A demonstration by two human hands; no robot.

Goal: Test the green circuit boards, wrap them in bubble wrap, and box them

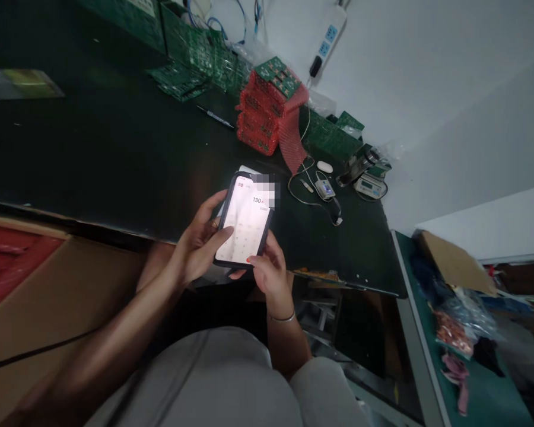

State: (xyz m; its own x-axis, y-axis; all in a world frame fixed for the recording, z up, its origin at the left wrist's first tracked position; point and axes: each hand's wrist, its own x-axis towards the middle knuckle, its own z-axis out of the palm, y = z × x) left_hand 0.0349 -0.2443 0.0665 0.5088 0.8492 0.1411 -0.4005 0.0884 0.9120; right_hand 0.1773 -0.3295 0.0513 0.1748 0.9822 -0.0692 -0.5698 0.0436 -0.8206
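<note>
A smartphone in a dark case is held upright between both my hands, its lit screen showing a calculator with "130" at the top. My left hand wraps the phone's left side, with the thumb resting over the screen. At the lower right edge, my right hand grips the phone, its thumb by a red key at the bottom. Something white, partly hidden, lies behind the phone's upper left edge. A thin bracelet circles my right wrist.
On the dark table, red bubble-wrapped circuit boards are stacked beyond the phone, near a pen. Loose green boards lie left of them. Cables, a small device and a meter sit right. A power strip hangs on the wall.
</note>
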